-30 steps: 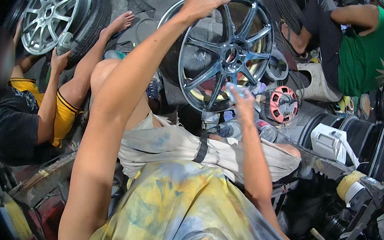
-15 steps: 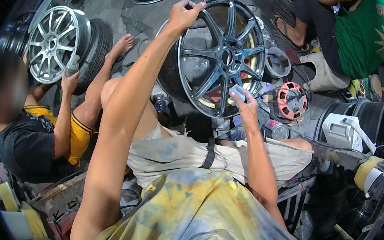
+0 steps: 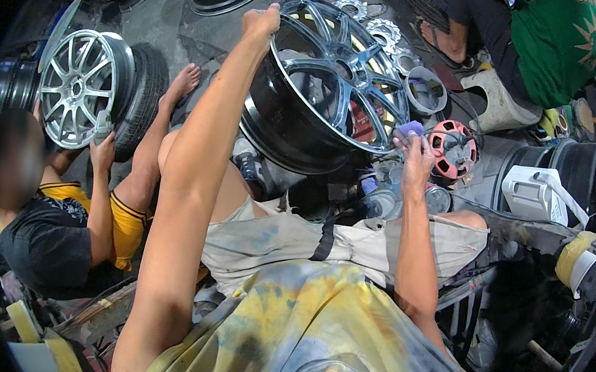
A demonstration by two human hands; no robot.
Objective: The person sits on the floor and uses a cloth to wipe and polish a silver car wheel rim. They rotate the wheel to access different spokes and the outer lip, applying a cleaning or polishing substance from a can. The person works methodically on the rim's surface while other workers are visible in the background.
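Your left hand (image 3: 261, 22) is closed on the upper-left edge of the wheel (image 3: 360, 75); fingertips are mostly hidden, so I can't tell how far they wrap. Your right hand (image 3: 417, 155) pinches a purple pad (image 3: 409, 129) just beside the lower-right lip; can't tell if pad and lip touch.

Wheel sits in front of you, beyond your knees, tilted, with its face angled up. What carries its weight isn't visible.

Handling, my read: rigid, fairly heavy, awkward because it's wide. Gloss finish looks slick, worse if damp. Your outer lip grip gives good leverage over tilt but little lift; for lifting, take the lip on opposite sides, or a spoke root near the hub. Finish likely marks easily, structure won't. Pad looks light, soft, easy to pinch.

Materials: spokes are slim, blue-grey, shiny; lip is a bright thin ring; barrel (image 3: 282, 103) is deep, smooth, black. Yellowish patches show through the spoke gaps.

Further out: red-orange slotted reel (image 3: 437, 139) right of the pad, round grey tub (image 3: 409, 90) behind it, toothed metal discs (image 3: 383, 34) past the wheel, pale moulded stool (image 3: 495, 102) to the right. Left: matte-silver wheel (image 3: 77, 87) against a ribbed black tyre (image 3: 148, 92), co-worker (image 3: 49, 238) beside it holding a grey tool (image 3: 104, 122).
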